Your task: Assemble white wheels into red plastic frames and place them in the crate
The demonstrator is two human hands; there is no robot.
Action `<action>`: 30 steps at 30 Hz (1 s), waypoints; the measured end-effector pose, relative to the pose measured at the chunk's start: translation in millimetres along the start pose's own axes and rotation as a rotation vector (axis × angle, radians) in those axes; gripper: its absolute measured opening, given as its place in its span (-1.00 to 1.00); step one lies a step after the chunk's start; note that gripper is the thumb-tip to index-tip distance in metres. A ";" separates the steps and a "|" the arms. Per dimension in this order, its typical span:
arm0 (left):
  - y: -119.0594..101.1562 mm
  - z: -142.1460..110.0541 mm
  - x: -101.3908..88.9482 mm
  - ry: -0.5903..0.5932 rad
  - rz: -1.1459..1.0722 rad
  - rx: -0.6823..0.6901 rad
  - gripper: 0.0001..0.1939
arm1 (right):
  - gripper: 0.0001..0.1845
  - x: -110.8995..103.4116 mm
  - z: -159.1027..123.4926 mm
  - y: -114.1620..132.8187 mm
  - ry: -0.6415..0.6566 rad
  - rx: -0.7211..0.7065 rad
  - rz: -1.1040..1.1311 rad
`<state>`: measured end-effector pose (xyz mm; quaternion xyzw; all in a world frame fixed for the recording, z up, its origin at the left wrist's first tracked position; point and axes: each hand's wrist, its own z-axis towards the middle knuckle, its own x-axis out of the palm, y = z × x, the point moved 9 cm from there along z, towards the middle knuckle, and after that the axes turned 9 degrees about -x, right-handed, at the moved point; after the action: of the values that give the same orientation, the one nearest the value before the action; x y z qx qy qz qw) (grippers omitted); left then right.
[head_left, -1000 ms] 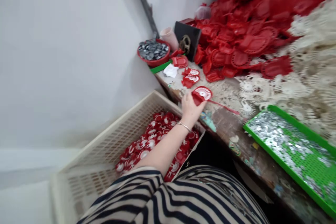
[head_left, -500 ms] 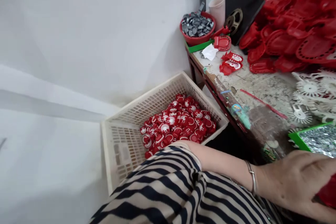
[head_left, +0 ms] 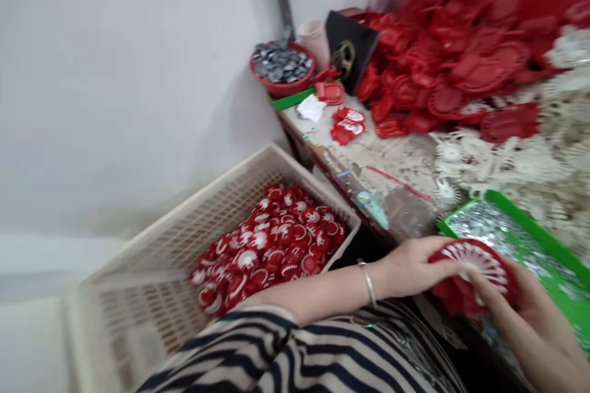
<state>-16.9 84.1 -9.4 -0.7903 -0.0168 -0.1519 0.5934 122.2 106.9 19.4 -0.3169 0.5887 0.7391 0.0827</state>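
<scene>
Your left hand (head_left: 415,264) is now standing farther right than one second earlier, away from the worktop (head_left: 399,156) edge above the crate (head_left: 212,215), and your right hand (head_left: 530,313) is now showing. Both hands are gripping one red piece (head_left: 506,261) with a white fan insert (head_left: 482,261). It is lying between them, right of the left hand and left of the right; neither is nearer, as both are touching it. Its fan edge is facing up and away; fingers are partly covering its long axis. Just beyond, the green tray (head_left: 530,232) is holding silvery bits. White parts (head_left: 502,159) are lying farther off, and the crate, holding red-and-white pieces (head_left: 271,233), is standing leftward.
</scene>
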 end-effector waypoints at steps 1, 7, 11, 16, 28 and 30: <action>2.3 0.2 -7.9 -0.027 -0.030 -0.023 -0.59 | -0.56 -0.3 8.0 -1.0 -0.004 0.007 0.013; 7.7 -0.2 -59.2 -0.274 -0.185 -0.033 -0.59 | -0.64 13.6 89.0 33.0 0.146 -0.205 -0.590; 11.0 -6.0 -77.5 -0.376 -0.185 -0.014 -0.57 | -0.64 39.1 132.9 34.1 0.323 -0.188 -0.923; 26.1 -10.2 -98.6 -0.468 -0.171 -0.067 -0.40 | -0.75 51.7 153.5 24.2 0.415 -0.110 -1.024; 40.7 2.0 -98.9 -0.501 -0.275 -0.183 -0.25 | -0.70 13.7 165.5 17.0 0.194 -0.007 -0.826; 38.3 1.5 -94.9 -0.479 -0.274 -0.192 -0.23 | -0.67 -4.7 166.7 11.9 0.093 0.043 -0.700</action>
<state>-99.2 88.8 -70.2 -0.8465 -0.2486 -0.0404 0.4690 58.2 258.3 49.5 -0.5307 0.4629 0.6384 0.3108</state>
